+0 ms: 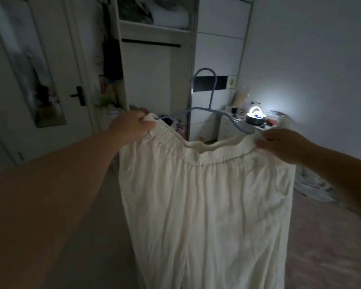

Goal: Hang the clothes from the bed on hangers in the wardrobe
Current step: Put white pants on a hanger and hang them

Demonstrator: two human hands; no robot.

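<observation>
White trousers with an elastic waistband hang in front of me, held up by both ends of the waist. My left hand grips the left end of the waistband. My right hand pinches the right end. A pale blue hanger stands upright behind the waistband, its hook pointing up and its arms running toward both hands. The open white wardrobe is ahead, with a dark rail near its top.
A white door with a black handle is at the left. A small desk with a glowing lamp stands right of the wardrobe. The bed with a crumpled cloth lies at the right. Folded bedding fills the wardrobe's top shelf.
</observation>
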